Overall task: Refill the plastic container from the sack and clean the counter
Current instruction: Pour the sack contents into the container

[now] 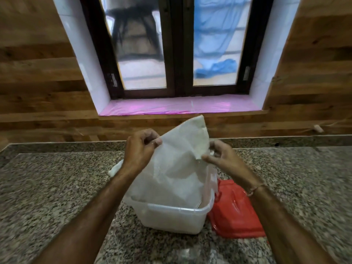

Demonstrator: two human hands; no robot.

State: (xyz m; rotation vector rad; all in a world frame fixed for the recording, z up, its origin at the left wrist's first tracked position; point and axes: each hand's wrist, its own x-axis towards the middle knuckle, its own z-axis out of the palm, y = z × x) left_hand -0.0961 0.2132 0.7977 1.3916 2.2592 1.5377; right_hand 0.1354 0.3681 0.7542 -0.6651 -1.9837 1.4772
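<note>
A white woven sack stands upended over a translucent plastic container on the granite counter, its lower end inside the container. My left hand pinches the sack's upper left edge. My right hand pinches its upper right edge near the folded corner. The container's contents are hidden by the sack.
A red lid lies flat on the counter just right of the container. A white cloth corner shows behind my left wrist. A wood-panelled wall and a window with a pink sill rise behind the counter.
</note>
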